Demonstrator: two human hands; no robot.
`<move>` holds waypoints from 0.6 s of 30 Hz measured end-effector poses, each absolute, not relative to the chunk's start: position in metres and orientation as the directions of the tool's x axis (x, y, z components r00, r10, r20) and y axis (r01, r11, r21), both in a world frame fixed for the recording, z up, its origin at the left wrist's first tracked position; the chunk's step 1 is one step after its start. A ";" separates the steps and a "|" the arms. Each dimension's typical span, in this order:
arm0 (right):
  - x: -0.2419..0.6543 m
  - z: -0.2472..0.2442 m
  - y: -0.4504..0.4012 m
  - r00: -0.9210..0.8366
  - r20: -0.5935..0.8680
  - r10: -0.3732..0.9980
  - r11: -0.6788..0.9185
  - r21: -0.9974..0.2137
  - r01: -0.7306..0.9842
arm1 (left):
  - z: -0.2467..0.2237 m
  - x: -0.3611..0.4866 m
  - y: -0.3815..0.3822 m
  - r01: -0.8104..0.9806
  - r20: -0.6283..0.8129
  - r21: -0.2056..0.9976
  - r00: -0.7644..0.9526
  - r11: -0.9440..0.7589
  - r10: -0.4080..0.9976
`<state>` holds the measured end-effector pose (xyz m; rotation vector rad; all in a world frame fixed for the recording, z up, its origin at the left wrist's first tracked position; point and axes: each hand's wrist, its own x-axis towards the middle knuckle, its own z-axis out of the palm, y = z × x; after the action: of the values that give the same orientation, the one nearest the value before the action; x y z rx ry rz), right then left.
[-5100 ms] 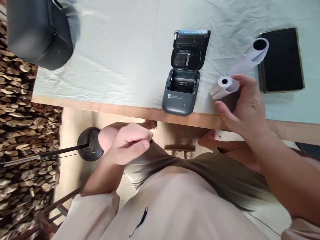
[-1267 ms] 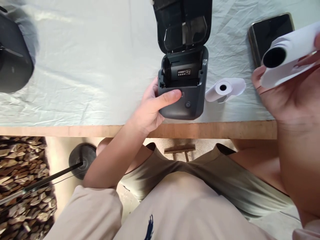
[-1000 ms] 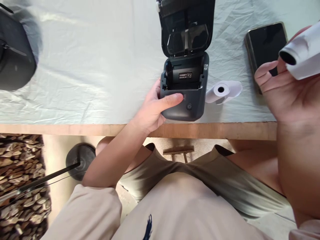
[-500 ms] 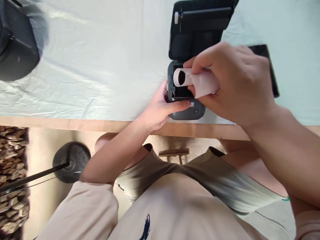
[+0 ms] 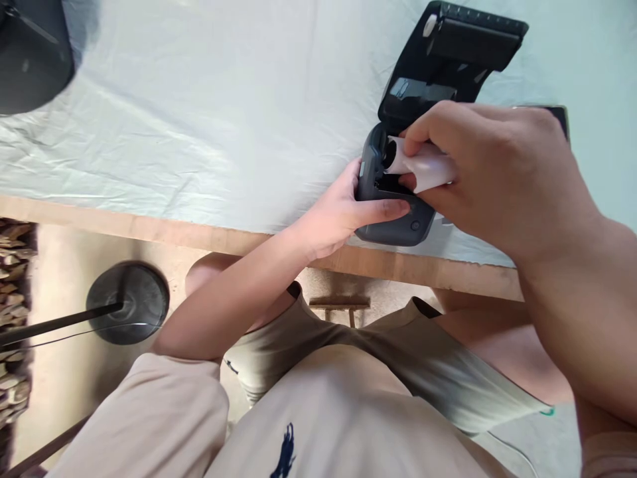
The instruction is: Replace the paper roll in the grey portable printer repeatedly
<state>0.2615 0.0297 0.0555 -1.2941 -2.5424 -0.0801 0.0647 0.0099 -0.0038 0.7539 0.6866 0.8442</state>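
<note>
A small dark grey device (image 5: pixel 393 229), its black lid (image 5: pixel 448 60) swung up and back, stands near the table's front edge. My left hand (image 5: pixel 343 216) grips its left side, the thumb lying across the front. Between the thumb and fingers of my right hand (image 5: pixel 502 172) is a white paper roll (image 5: pixel 430 169) with a dark hole at its left end. The roll's left end is at the device's open compartment, tilted a little. My right fingers hide part of the compartment and of the roll.
A dark bag (image 5: pixel 32 60) stands at the table's far left. Behind my right hand a dark flat object (image 5: pixel 560 116) partly shows. The wooden table edge (image 5: pixel 223 239) runs in front of me; a round black base (image 5: pixel 128 302) stands on the floor.
The view has shifted, and the device appears turned slightly and farther right. The paper roll's left end is lower in the compartment, with my right hand still holding it.
</note>
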 end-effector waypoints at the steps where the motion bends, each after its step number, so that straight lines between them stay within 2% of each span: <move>1: 0.264 0.056 0.030 -0.575 0.297 0.762 0.623 -0.095 0.776 | -0.005 0.065 0.010 -0.391 -0.236 0.803 0.484 0.450 0.842; 5: 0.271 0.061 0.024 -0.501 0.413 0.760 0.600 -0.152 0.785 | -0.015 0.065 0.014 -0.378 -0.228 0.819 0.475 0.432 0.850; 8: 0.274 0.062 0.019 -0.444 0.420 0.791 0.562 -0.215 0.799 | -0.021 0.065 0.018 -0.334 -0.236 0.839 0.488 0.429 0.841; 10: 0.277 0.061 0.017 -0.439 0.440 0.784 0.593 -0.317 0.740 | -0.021 0.065 0.019 -0.304 -0.266 0.842 0.485 0.446 0.833; 13: 0.283 0.061 0.015 -0.376 0.421 0.825 0.550 -0.451 0.703 | -0.016 0.064 0.016 -0.366 -0.272 0.807 0.466 0.463 0.842; 16: 0.286 0.061 0.011 -0.387 0.362 0.848 0.526 -0.478 0.704 | -0.010 0.064 0.012 -0.436 -0.261 0.741 0.513 0.511 0.817; 18: 0.283 0.060 0.007 -0.405 0.418 0.813 0.576 -0.477 0.664 | -0.007 0.065 0.012 -0.401 -0.276 0.763 0.508 0.507 0.816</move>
<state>0.2829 0.0068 0.0599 -1.1730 -2.1857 0.3107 0.0654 0.0115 -0.0073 0.6901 0.6890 0.8078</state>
